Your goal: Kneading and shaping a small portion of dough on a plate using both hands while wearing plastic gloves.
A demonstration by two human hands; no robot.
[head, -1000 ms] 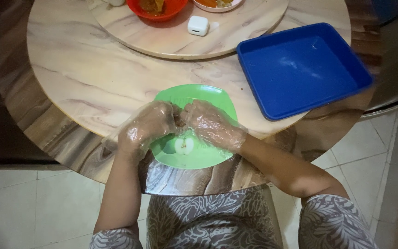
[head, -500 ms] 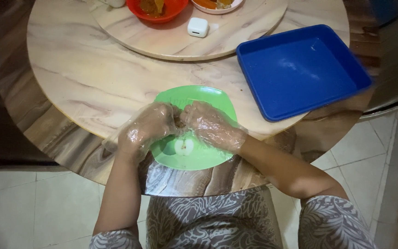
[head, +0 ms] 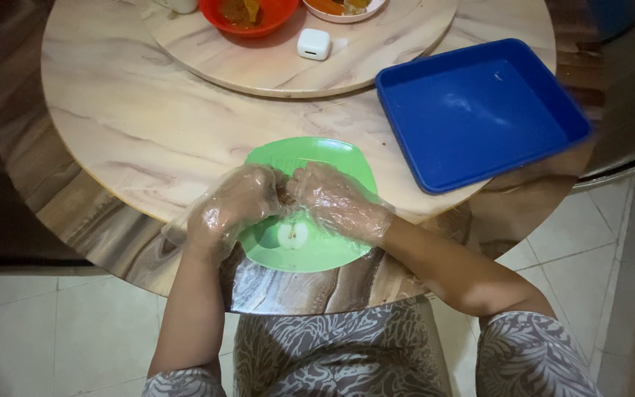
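Little is changing over the last second: both hands are staying over the green plate (head: 310, 158), fingertips still pressed together at its middle, and the only shift is a slight tightening of the fingers, which suggests the kneading or pinching is going on in place rather than ending. The left hand (head: 231, 208), wrapped in a loose clear plastic glove, is curling inward with its fingers closing on a small brownish lump (head: 285, 194); the right hand (head: 337, 201), gloved the same way, is meeting it from the other side, fingers bent and closing on the same piece. So the hands are together, both clamped on it. The lump itself is mostly hiding between the gloved fingertips; only a dark brown sliver is showing, and what it is cannot be told. It is being held just above the plate's centre, near a small pale apple-shaped picture (head: 292, 235) on the plate. The plate is sitting at the near edge of the round marble-patterned table (head: 126, 125), partly overhanging toward the person's lap. Well apart to the right, a blue tray (head: 479, 117) is lying on the table. Farther back, a raised turntable (head: 376, 59) is carrying a red bowl (head: 255, 16) of food, a small white case (head: 313, 43) and part of another dish (head: 343, 7).
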